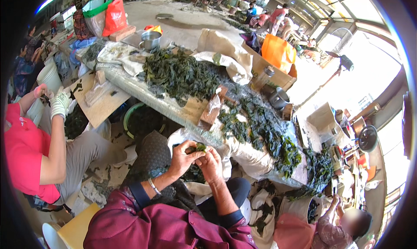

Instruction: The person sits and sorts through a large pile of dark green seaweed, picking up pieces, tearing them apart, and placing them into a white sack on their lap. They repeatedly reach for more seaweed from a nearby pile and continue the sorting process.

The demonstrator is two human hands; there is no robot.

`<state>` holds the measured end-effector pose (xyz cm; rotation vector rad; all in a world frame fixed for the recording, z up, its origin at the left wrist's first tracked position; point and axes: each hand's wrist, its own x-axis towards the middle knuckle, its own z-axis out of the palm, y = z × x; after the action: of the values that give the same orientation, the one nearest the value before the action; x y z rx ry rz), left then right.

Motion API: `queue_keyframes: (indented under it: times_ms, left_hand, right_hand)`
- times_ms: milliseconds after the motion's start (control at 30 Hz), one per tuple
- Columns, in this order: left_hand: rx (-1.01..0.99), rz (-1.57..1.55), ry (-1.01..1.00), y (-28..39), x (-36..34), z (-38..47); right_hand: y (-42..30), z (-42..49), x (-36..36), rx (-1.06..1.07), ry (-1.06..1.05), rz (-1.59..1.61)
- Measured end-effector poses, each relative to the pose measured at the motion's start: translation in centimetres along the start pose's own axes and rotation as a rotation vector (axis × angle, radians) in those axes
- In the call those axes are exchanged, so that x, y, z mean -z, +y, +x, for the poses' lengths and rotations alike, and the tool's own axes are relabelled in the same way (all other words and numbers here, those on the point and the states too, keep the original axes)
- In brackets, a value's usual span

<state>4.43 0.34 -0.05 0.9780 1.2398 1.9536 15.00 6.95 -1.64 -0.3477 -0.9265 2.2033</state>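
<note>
A small piece of dark green seaweed [200, 147] is pinched between my two hands above my lap. My left hand [184, 157], with a silver bracelet at the wrist, grips it by thumb and bent fingers. My right hand [211, 164] meets it from the other side, its fingers closed at the seaweed's edge; its fingertips are partly hidden. Before me on the long table lies a large heap of wet seaweed [182, 73]. More seaweed leaves [260, 118] are spread to the right. A white sack [179, 139] with seaweed in it sits open below my hands.
A wooden block [210, 113] stands at the table's near edge [146, 99]. Under the table is a green-rimmed basin [127, 123]. Metal mugs [150, 40] and a cardboard box [277, 77] stand farther back. A co-worker in a striped glove [60, 104] sits at left; another person [338, 227] sits at right.
</note>
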Motion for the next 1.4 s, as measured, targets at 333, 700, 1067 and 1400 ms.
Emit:
queue_keyframes:
  times_ms: [333,700,1067,1400]
  left_hand:
    - [0.507,-0.370,0.072,-1.5,2.3,-1.8]
    - [0.782,-0.251,-0.320,-1.3,6.2,-1.2]
    - [0.980,-0.383,-0.439,-1.7,7.5,-2.9]
    - [0.681,-0.100,-0.463,-0.5,6.4,-1.2]
  right_hand:
    - [1.8,-2.4,-0.4,0.126,0.011,-0.549]
    - [1.1,-3.7,0.3,-0.180,-0.012,-0.585]
    - [1.6,-5.1,1.6,-0.367,0.009,-0.185]
    - [-3.7,-5.3,-1.0,-0.416,-0.091,-0.643]
